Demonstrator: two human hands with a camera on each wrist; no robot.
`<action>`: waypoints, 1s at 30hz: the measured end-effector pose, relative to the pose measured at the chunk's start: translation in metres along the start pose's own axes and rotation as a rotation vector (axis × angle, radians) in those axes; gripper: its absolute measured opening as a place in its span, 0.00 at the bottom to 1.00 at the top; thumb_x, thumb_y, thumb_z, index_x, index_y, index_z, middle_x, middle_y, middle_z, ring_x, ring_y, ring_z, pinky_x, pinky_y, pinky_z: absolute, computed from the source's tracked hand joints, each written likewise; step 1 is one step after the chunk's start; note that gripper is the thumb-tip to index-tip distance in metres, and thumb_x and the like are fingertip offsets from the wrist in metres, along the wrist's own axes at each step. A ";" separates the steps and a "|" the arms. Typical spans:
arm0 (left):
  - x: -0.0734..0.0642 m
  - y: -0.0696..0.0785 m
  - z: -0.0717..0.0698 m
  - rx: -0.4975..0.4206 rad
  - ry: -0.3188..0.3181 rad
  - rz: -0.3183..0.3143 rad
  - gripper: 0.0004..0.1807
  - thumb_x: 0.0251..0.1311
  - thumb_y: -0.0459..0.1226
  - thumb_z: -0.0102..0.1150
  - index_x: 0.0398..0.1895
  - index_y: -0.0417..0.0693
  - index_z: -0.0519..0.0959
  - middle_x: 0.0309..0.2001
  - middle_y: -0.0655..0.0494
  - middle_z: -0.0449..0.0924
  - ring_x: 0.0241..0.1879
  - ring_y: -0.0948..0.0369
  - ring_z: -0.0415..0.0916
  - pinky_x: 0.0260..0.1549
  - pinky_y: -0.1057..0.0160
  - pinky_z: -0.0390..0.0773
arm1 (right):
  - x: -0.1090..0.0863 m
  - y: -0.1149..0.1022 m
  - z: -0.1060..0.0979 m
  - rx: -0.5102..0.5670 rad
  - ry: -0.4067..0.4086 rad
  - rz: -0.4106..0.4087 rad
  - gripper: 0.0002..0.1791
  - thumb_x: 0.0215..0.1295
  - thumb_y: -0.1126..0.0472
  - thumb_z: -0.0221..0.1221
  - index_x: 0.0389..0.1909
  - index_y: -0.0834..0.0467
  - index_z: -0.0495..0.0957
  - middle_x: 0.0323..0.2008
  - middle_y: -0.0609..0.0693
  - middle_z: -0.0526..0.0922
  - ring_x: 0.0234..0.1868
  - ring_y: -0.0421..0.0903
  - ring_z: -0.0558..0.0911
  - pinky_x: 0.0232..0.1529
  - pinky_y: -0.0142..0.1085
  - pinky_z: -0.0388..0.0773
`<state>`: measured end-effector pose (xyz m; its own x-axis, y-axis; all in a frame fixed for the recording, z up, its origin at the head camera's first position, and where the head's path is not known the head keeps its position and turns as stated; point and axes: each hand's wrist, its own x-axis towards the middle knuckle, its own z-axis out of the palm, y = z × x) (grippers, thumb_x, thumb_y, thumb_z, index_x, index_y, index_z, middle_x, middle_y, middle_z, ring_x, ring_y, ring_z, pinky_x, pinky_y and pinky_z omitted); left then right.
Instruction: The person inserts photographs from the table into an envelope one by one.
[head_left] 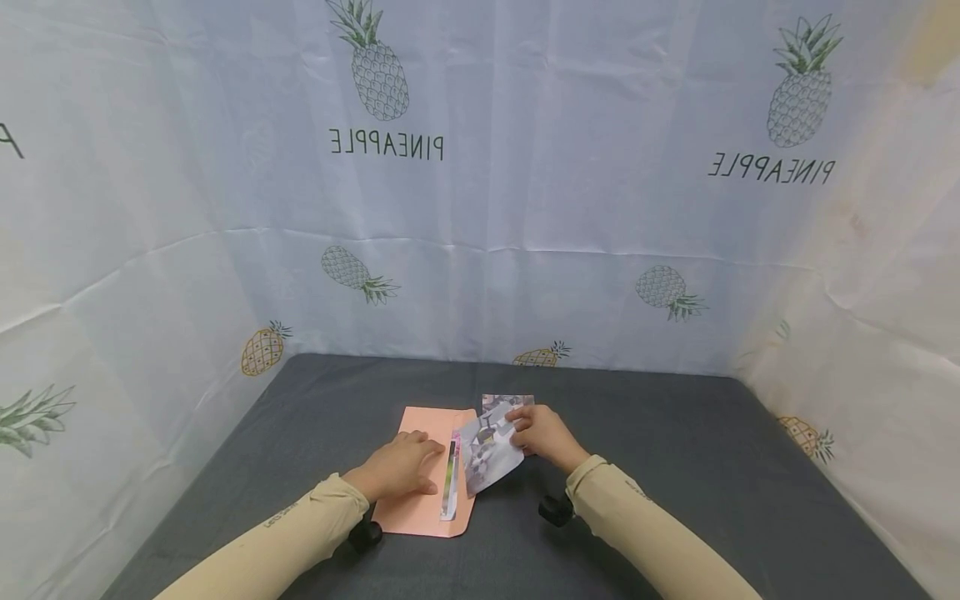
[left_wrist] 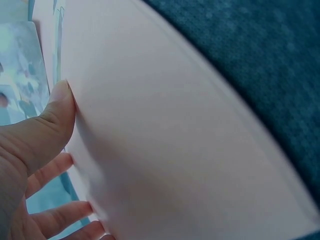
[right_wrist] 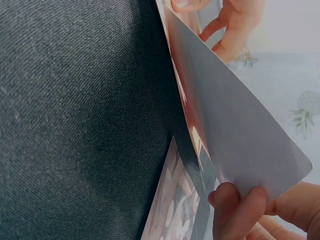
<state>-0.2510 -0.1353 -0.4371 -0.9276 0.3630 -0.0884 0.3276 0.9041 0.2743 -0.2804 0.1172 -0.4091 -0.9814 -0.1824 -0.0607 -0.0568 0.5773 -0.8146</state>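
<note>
A peach envelope (head_left: 412, 517) lies flat on the dark tabletop. Narrow strips of several printed picture cards (head_left: 449, 483) show along its right side. My left hand (head_left: 401, 463) rests on the envelope with fingers spread, thumb and fingertips touching its surface (left_wrist: 165, 130). In my right hand (head_left: 543, 433) a picture card (head_left: 483, 467) is pinched at its upper right corner. The card slants up from the envelope's right side, its plain back (right_wrist: 235, 120) visible in the right wrist view. Partly hidden behind it, another picture card (head_left: 506, 401) lies on the cloth.
Dark grey cloth (head_left: 645, 467) covers the table. White curtains (head_left: 525, 208) printed with pineapples hang at the back and both sides. A black wrist device (head_left: 555, 510) sits below the right wrist, and another (head_left: 365, 535) below the left.
</note>
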 end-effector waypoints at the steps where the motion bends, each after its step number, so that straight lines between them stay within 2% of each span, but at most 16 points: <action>1: 0.000 0.000 0.000 0.002 0.001 0.002 0.32 0.48 0.49 0.72 0.58 0.51 0.77 0.64 0.42 0.70 0.64 0.43 0.66 0.58 0.41 0.70 | 0.000 0.000 0.000 -0.001 -0.003 -0.001 0.21 0.52 0.74 0.62 0.50 0.65 0.81 0.37 0.55 0.83 0.30 0.43 0.79 0.29 0.37 0.82; 18: 0.000 0.000 0.000 0.004 0.014 0.024 0.32 0.48 0.49 0.72 0.58 0.50 0.77 0.63 0.42 0.70 0.63 0.44 0.67 0.57 0.42 0.71 | -0.004 0.001 0.004 0.050 -0.070 -0.014 0.20 0.52 0.75 0.61 0.49 0.66 0.80 0.32 0.52 0.81 0.27 0.43 0.76 0.27 0.36 0.79; 24: -0.001 -0.001 0.000 -0.001 0.020 0.032 0.32 0.47 0.48 0.73 0.57 0.50 0.78 0.63 0.41 0.71 0.62 0.43 0.67 0.57 0.42 0.71 | -0.005 0.004 0.012 0.068 -0.116 -0.049 0.20 0.53 0.75 0.60 0.50 0.68 0.79 0.37 0.56 0.84 0.31 0.43 0.79 0.29 0.37 0.81; 30: -0.001 -0.001 0.000 0.002 0.022 0.036 0.32 0.47 0.48 0.73 0.57 0.50 0.78 0.62 0.41 0.71 0.62 0.44 0.68 0.56 0.42 0.72 | -0.007 0.005 0.019 0.077 -0.114 -0.061 0.21 0.55 0.75 0.60 0.52 0.67 0.78 0.41 0.59 0.84 0.33 0.44 0.80 0.30 0.36 0.80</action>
<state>-0.2501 -0.1367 -0.4373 -0.9189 0.3904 -0.0574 0.3614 0.8910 0.2748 -0.2700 0.1070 -0.4238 -0.9491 -0.3067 -0.0709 -0.0973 0.5000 -0.8606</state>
